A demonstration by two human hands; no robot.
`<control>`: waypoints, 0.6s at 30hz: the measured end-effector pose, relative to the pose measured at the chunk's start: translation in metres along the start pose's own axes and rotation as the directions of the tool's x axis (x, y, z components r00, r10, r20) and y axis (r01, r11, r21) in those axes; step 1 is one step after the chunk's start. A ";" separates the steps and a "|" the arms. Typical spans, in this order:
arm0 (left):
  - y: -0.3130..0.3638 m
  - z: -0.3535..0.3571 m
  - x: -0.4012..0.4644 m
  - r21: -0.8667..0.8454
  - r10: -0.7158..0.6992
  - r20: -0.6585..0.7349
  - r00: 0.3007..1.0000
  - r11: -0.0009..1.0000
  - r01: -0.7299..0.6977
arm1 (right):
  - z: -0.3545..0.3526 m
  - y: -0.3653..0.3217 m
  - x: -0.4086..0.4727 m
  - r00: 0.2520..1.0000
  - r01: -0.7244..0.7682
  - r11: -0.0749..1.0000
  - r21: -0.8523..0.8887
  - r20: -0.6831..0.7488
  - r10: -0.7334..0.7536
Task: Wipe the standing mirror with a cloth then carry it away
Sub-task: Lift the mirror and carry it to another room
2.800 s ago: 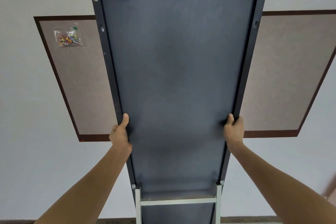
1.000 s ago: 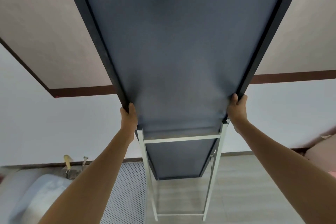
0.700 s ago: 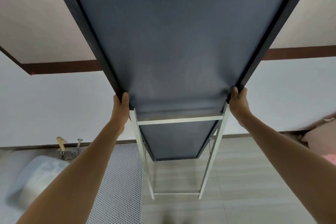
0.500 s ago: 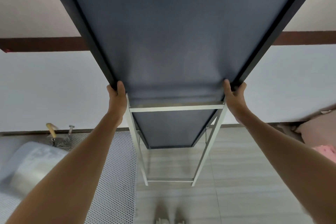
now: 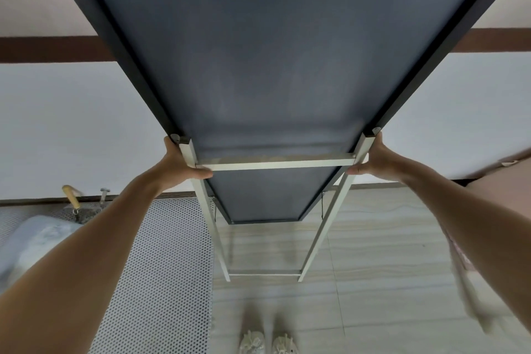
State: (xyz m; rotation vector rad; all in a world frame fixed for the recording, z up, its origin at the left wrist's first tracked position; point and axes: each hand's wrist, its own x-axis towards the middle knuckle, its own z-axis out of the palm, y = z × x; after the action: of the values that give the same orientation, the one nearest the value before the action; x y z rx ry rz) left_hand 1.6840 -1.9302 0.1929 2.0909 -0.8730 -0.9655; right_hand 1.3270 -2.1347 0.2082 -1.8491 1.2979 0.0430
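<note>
Mirror (image 5: 275,52) back fills top of frame. L hand (image 5: 178,164) + R hand (image 5: 376,161) each wrapped round stand (image 5: 275,164) top corners, mid-frame. Lift evenly, keep legs off floor.

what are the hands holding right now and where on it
Both hold the standing mirror, seen from its back. The left hand and right hand grip its two side edges where the white stand hinges on.

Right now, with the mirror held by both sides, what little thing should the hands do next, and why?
Probably step slowly toward the bare tile floor. Both hands, left and right, grip the mirror where its white stand joins. The stand's feet seem to hang above the floor, near the dotted mat and the shoes.
</note>
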 end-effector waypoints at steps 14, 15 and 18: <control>-0.008 0.003 -0.010 0.192 0.105 -0.077 0.991 0.977 -0.089 | 0.014 0.003 -0.012 0.992 0.043 0.999 0.030 -0.122 -0.039; -0.008 0.003 -0.011 0.190 0.101 -0.079 0.992 0.978 -0.084 | 0.014 0.002 -0.013 0.992 0.041 0.998 0.039 -0.117 -0.036; -0.007 0.004 -0.015 0.202 0.100 -0.104 0.990 0.976 -0.078 | 0.015 0.002 -0.015 0.992 0.036 0.999 0.036 -0.123 -0.031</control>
State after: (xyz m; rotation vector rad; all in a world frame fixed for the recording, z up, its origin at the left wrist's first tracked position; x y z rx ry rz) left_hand 1.6754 -1.9160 0.1914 2.2275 -1.0297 -0.7305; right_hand 1.3252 -2.1141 0.2046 -1.8648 1.3417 -0.1145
